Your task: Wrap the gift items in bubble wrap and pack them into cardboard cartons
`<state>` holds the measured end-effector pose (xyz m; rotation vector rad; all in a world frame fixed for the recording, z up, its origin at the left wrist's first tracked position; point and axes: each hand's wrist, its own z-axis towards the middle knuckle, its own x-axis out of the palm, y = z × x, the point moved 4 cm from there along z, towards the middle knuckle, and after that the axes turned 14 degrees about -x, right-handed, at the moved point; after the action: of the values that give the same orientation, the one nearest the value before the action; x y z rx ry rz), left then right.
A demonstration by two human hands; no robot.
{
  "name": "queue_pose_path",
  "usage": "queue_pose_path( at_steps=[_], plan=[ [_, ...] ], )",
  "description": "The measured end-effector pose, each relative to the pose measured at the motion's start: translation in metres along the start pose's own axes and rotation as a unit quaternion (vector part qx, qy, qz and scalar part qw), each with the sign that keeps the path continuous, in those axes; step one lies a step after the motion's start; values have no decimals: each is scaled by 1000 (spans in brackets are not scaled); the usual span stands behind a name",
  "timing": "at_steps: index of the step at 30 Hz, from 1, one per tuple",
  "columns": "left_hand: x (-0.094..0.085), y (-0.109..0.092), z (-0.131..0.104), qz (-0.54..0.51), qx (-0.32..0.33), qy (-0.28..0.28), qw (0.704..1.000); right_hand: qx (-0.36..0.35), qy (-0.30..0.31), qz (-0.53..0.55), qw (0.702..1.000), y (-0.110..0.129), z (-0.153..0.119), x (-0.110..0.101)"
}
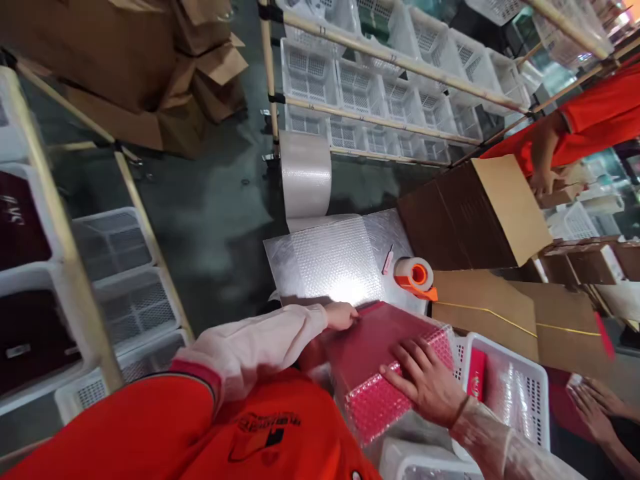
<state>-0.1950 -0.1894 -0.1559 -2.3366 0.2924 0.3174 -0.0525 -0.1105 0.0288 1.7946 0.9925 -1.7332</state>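
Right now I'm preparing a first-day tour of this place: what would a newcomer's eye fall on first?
Probably the bubble-wrapped red box, low in the middle, with the left hand at its upper-left edge and the right hand spread on its right side. Next, the glaring bubble sheet just beyond it, and the orange tape dispenser to the sheet's right.
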Motion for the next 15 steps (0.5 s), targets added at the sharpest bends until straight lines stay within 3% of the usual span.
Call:
queue_pose_path(
  at_steps=[4, 11, 15],
  plan=[
    [4, -4, -5, -8, 10, -10, 1000, 12, -18, -15, 1000, 8, -5, -4],
    [7, -4, -8, -47, 6, -20, 999, 27, 39, -22, 999, 20, -11, -3],
    [7, 0, -2, -85, -3, -9, 996, 30, 48, -9, 998, 16, -7, -1]
  ],
)
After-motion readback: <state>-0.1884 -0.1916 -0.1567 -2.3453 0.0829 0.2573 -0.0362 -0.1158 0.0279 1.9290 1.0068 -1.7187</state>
